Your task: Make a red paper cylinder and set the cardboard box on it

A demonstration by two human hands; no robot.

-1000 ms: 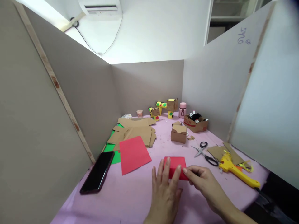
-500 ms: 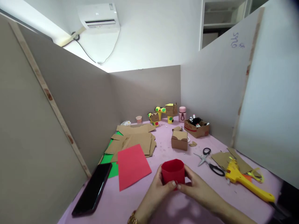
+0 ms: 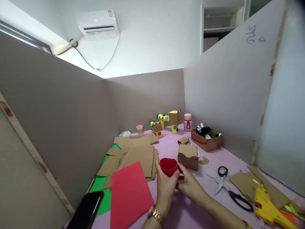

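A small red open-topped cup, seemingly of paper or felt (image 3: 168, 166), is held up between my two hands over the table. My left hand (image 3: 165, 186) wraps its left side and front, thumb across the near face. On the right, my right hand (image 3: 188, 184) grips the lower right side, its fingers partly hidden behind and under the cup. Just beyond my hands sits a small brown cardboard box (image 3: 188, 162). A red sheet (image 3: 130, 194) lies to the left of my left wrist.
Stacked cardboard pieces (image 3: 135, 156) and a black phone (image 3: 87, 210) lie left. Scissors (image 3: 221, 181) and a yellow glue gun (image 3: 267, 200) lie right. Farther back stand a box of markers (image 3: 206, 143), a pink bottle (image 3: 188, 122) and yellow spotted models (image 3: 175, 119). Partition walls enclose the table.
The view has shifted closer to the table. My hands have turned the cup and shifted grip, the left now more around its front, the right lower on its side.
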